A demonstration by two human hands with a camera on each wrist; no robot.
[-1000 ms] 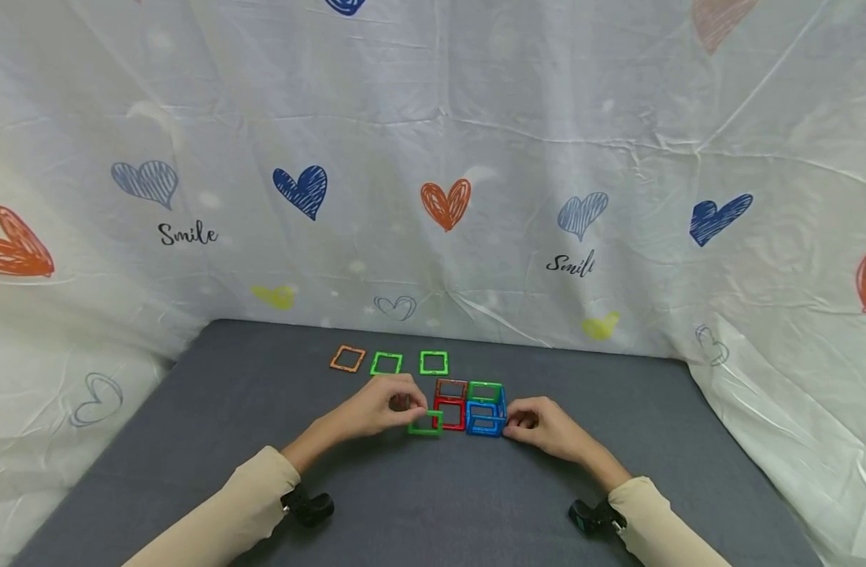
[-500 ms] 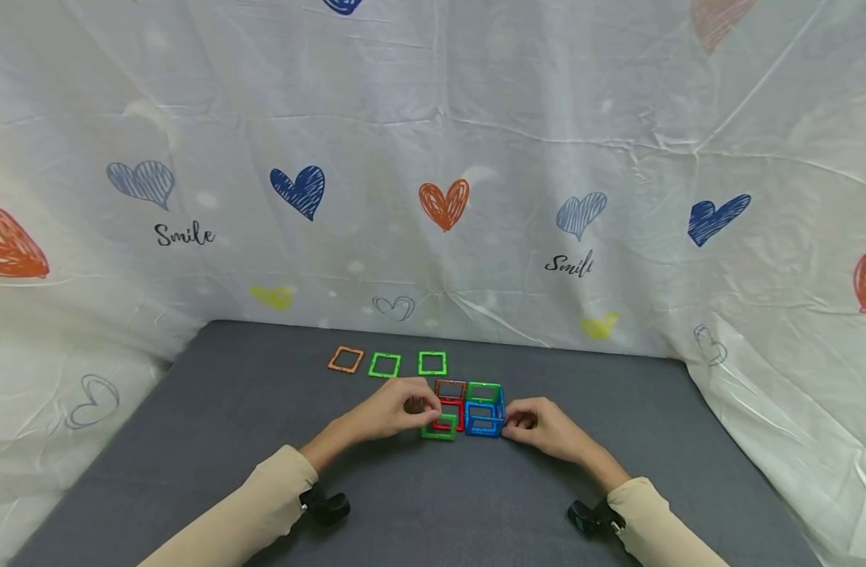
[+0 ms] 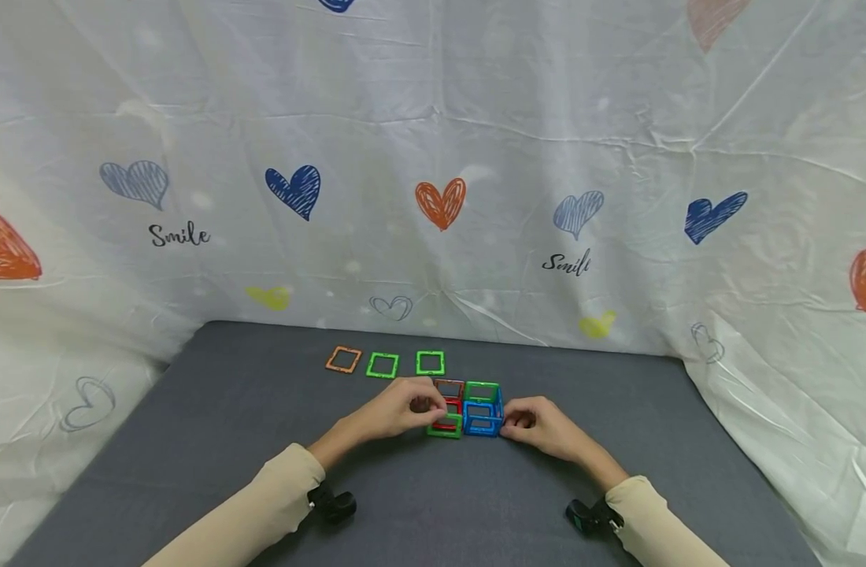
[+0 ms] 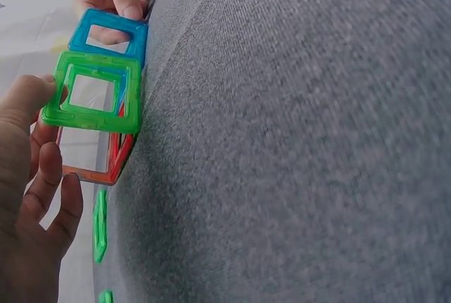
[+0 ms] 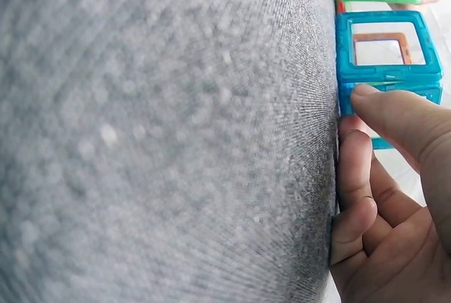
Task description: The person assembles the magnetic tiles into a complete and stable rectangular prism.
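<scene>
My left hand pinches a green square magnetic tile by its edge between thumb and fingers. The tile stands upright at the front left of a small build of square tiles, over a red tile and beside a blue tile. On the build's right side, my right hand has its thumb on the lower corner of the blue tiles, its other fingers curled close to the cloth. At the back of the build stand an orange-red tile and another green tile.
Behind the build, a loose orange tile, a green tile and a second loose green tile lie flat on the grey cloth. A white curtain with printed hearts hangs behind the table.
My left hand has moved right with the green tile, bringing it in front of the red tile and up to the blue one. The right hand has stayed at the blue side.
</scene>
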